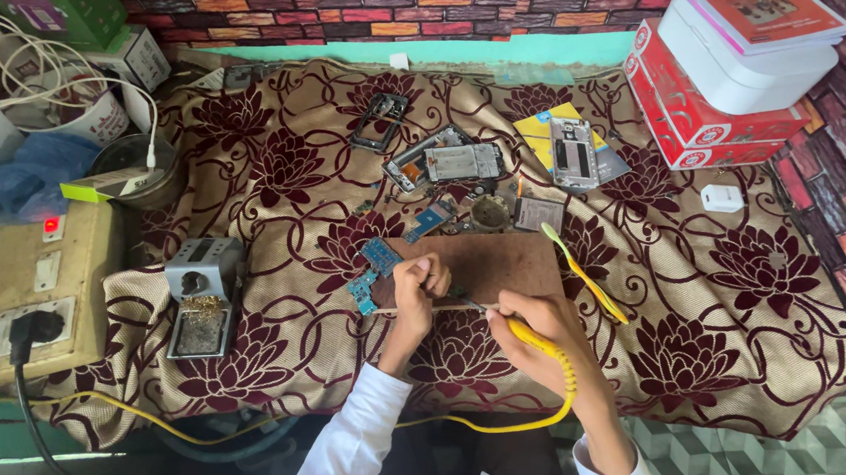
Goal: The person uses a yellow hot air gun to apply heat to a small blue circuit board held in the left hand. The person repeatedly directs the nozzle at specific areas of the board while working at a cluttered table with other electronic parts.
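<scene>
Right hand [536, 320] in a closed grip around a yellow soldering iron [533, 336], tip at a small part on the brown board [501, 263], left hand [416, 285] fingers pinched together pressing there, blue circuit board [379, 256] just beside, on the cloth-covered worktop [737, 289].

Solder stn [202, 297] left of board [485, 267]; boxes [710, 114] back-right.

head view | looks steeply down | near, over cloth-covered table [735, 319]
</scene>
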